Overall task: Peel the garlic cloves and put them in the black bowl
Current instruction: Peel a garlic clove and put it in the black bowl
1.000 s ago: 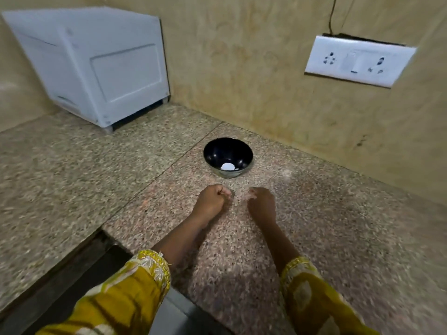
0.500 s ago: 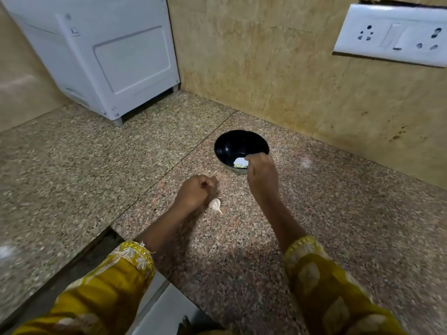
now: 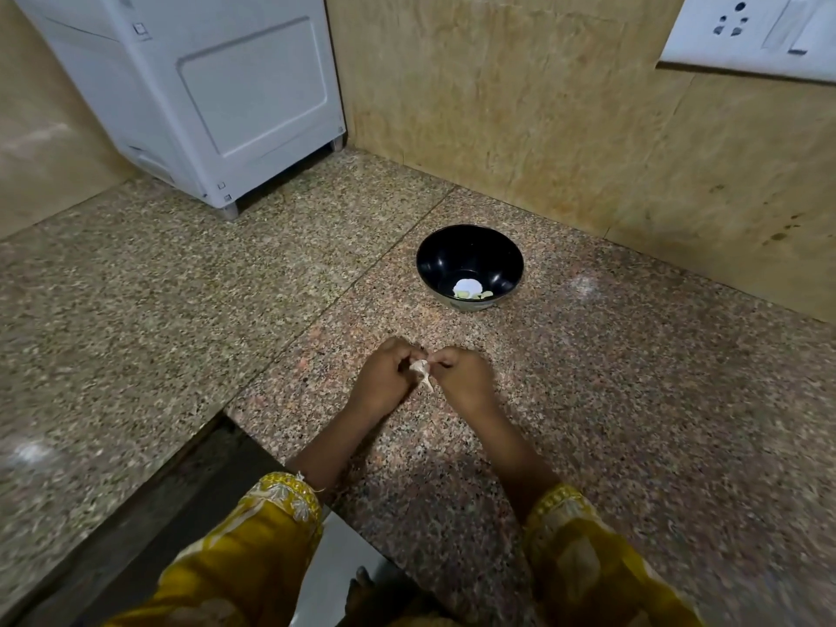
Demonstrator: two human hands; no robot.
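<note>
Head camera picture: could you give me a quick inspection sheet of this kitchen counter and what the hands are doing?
Surface: speckled granite counter, with a seam running toward the corner.
Job's things: black bowl upright near the wall, a few pale pieces at its bottom; one garlic clove between the hands, a strip of skin hanging from it.
Clutter: nothing seen.
Hands: left hand and right hand both pinch the garlic clove.
Cables: nothing seen.
Surroundings: white appliance in the corner; socket plate on the tan wall; yellow sleeves.
</note>
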